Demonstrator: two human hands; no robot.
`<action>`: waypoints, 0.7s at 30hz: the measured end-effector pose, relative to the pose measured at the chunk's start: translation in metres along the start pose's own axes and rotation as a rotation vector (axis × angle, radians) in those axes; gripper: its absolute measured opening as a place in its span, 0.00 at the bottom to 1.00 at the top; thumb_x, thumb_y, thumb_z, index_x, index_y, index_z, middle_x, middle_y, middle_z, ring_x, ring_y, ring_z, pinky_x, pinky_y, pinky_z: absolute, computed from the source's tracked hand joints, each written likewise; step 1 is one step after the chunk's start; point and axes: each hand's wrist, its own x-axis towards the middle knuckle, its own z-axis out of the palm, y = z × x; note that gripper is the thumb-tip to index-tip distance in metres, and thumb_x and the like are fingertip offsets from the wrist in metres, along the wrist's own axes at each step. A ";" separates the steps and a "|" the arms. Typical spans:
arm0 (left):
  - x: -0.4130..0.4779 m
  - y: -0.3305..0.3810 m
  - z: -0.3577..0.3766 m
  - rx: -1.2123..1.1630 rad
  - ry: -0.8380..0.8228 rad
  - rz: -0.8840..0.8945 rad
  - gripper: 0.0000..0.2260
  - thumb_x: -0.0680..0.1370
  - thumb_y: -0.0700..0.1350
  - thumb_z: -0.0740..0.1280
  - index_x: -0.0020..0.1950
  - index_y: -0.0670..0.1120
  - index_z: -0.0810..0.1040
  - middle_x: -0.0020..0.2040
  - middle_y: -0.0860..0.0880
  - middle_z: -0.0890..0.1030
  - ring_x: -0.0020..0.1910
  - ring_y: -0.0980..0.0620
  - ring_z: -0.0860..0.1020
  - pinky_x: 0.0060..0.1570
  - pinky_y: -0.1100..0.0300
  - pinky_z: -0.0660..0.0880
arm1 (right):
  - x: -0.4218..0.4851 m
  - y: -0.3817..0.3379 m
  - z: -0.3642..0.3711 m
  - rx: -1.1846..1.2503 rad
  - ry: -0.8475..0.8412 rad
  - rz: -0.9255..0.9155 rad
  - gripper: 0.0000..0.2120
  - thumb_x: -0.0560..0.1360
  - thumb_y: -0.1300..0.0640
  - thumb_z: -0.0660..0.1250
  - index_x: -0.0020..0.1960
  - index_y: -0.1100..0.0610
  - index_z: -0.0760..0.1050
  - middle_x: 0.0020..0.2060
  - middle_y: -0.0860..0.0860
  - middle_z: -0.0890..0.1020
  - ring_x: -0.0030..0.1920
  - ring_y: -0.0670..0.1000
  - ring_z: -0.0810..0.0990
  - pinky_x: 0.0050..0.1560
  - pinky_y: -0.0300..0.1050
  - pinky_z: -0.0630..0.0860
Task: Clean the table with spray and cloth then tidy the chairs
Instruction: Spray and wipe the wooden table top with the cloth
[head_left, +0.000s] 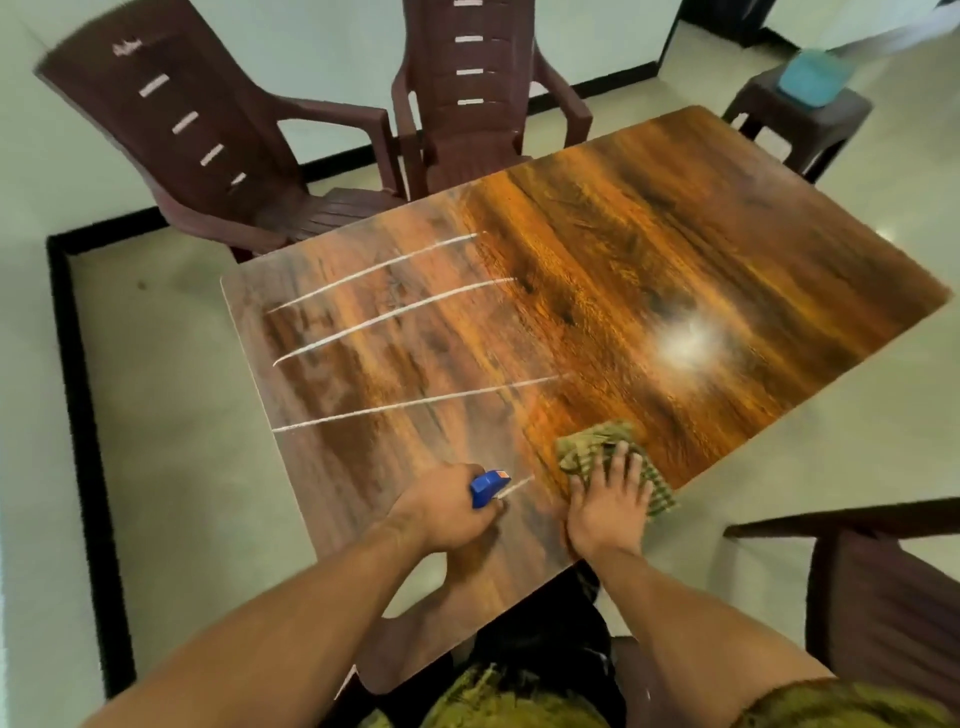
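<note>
A glossy wooden table (597, 270) fills the middle of the view. My left hand (447, 512) grips a spray bottle whose blue head (487, 487) points across the tabletop; the bottle's body is hidden by the hand. My right hand (610, 501) lies flat with spread fingers on a green checked cloth (592, 447), pressing it onto the table near the front right edge. Two brown plastic chairs stand at the far side, one (208, 140) turned at an angle, the other (478, 98) facing the table.
A third brown chair (878, 587) stands at the right, close to me. A brown stool (800, 122) with a light blue object (810, 78) on it sits beyond the table's far right corner. Pale tiled floor with a black border surrounds the table.
</note>
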 end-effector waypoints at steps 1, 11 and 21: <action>-0.002 0.002 0.000 0.020 -0.014 0.013 0.06 0.78 0.54 0.67 0.47 0.52 0.75 0.43 0.49 0.81 0.43 0.47 0.79 0.42 0.56 0.74 | -0.009 -0.006 0.006 -0.017 -0.014 -0.193 0.30 0.83 0.41 0.45 0.82 0.49 0.45 0.81 0.52 0.40 0.80 0.56 0.35 0.78 0.59 0.37; 0.011 0.005 0.007 0.043 -0.100 0.047 0.12 0.76 0.54 0.69 0.56 0.50 0.79 0.48 0.48 0.83 0.46 0.49 0.80 0.44 0.58 0.74 | -0.021 -0.017 0.019 -0.033 -0.071 -0.452 0.30 0.83 0.40 0.46 0.82 0.47 0.47 0.81 0.50 0.41 0.80 0.54 0.34 0.79 0.59 0.38; 0.049 0.010 -0.023 0.085 0.030 0.004 0.09 0.78 0.54 0.66 0.49 0.50 0.77 0.43 0.47 0.83 0.42 0.45 0.81 0.43 0.54 0.77 | 0.008 -0.041 0.014 0.001 -0.044 -0.445 0.28 0.83 0.41 0.46 0.81 0.45 0.44 0.81 0.47 0.41 0.80 0.54 0.35 0.78 0.65 0.44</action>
